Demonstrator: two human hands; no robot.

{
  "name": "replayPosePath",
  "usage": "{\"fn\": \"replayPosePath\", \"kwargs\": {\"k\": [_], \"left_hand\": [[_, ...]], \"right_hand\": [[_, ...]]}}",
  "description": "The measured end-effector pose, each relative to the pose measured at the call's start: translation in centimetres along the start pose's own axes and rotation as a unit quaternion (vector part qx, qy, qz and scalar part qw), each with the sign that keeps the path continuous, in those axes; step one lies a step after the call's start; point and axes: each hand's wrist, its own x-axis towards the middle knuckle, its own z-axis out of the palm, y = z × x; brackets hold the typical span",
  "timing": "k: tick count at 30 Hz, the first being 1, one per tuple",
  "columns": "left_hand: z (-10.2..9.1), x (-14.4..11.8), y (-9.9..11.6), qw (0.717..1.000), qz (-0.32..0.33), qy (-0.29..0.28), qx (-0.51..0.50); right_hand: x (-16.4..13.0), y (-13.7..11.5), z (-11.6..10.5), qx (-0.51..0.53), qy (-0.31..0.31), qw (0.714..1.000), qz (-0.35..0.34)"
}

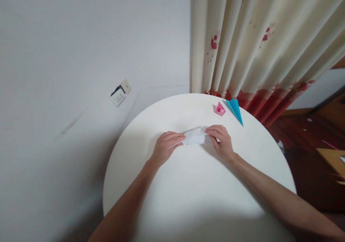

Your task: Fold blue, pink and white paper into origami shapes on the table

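A folded piece of white paper (196, 137) lies on the round white table (199, 184) between my two hands. My left hand (165, 147) presses on the paper's left end with its fingertips flat. At the right end, my right hand (221, 140) pinches the paper with curled fingers. The paper's shape is partly hidden under both hands.
A small pink folded paper shape (220, 109) and a blue paper plane (235, 110) rest near the table's far edge. A cream curtain with red flowers (256, 44) hangs behind. A wall socket (120, 92) sits on the white wall at left. Dark wooden floor (309, 137) lies to the right.
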Motion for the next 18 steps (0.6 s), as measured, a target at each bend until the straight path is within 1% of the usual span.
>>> {"fn": "replayPosePath", "kwargs": {"k": [5, 8, 11, 13, 15, 18], "left_hand": [[0.4, 0.0, 0.0, 0.999, -0.024, 0.005, -0.048], [0.4, 0.2, 0.6, 0.993, -0.054, 0.015, -0.102], [0.5, 0.3, 1.2, 0.987, -0.095, 0.009, -0.132], [0.6, 0.4, 1.3, 0.984, -0.129, 0.007, -0.123], [0.6, 0.3, 1.2, 0.983, -0.157, 0.02, -0.098], [0.1, 0.2, 1.0, 0.986, -0.164, 0.037, -0.022]], "right_hand": [[0.1, 0.0, 0.0, 0.017, -0.02, 1.0, 0.005], [0.0, -0.1, 0.1, 0.032, -0.025, 0.999, 0.026], [0.0, -0.2, 0.1, 0.04, -0.017, 0.998, 0.042], [0.0, -0.3, 0.0, 0.041, -0.01, 0.998, 0.047], [0.1, -0.5, -0.1, 0.038, -0.008, 0.998, 0.048], [0.2, -0.7, -0.3, 0.03, -0.016, 0.998, 0.044]]}}
